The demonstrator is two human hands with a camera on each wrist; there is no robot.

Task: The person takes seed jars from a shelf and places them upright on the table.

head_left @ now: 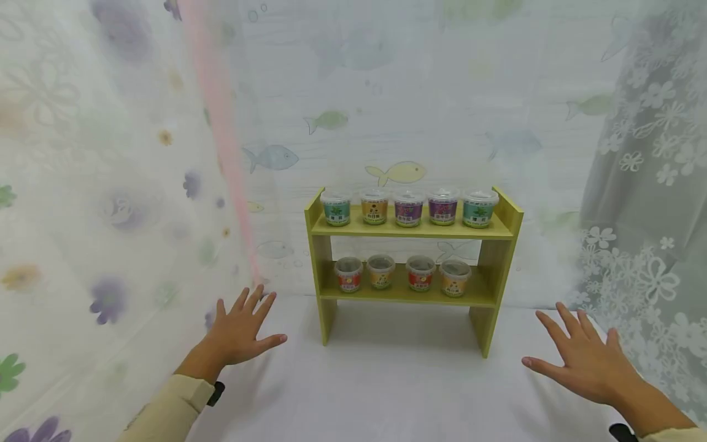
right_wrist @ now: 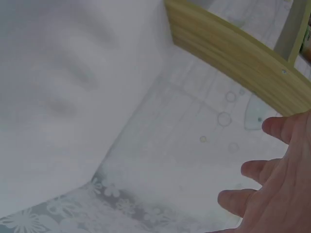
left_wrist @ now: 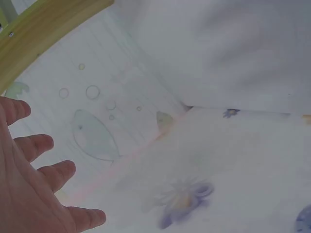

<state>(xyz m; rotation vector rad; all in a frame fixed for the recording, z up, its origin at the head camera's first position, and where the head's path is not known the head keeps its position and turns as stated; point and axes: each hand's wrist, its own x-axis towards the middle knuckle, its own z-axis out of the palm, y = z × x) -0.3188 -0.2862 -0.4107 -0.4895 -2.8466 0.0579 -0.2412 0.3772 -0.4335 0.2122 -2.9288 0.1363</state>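
My left hand [head_left: 239,334] is spread above the white tabletop, left of a yellow-green two-tier wooden shelf [head_left: 409,296]. On the other side, my right hand [head_left: 588,362] also has its fingers spread and holds nothing. Neither hand touches the shelf. The top tier carries a row of several lidded plastic cups with teal, orange and purple labels, among them a teal cup [head_left: 337,209] at the left end and another teal cup [head_left: 478,210] at the right. Below them stand several cups with red or orange labels, such as a red-labelled cup [head_left: 349,276].
Fish-patterned sheeting [head_left: 386,92] hangs behind the shelf. A flower-printed curtain [head_left: 110,245] closes off the left side, and a sheer white-flowered curtain [head_left: 657,215] the right. The white tabletop [head_left: 403,393] stretches in front of the shelf.
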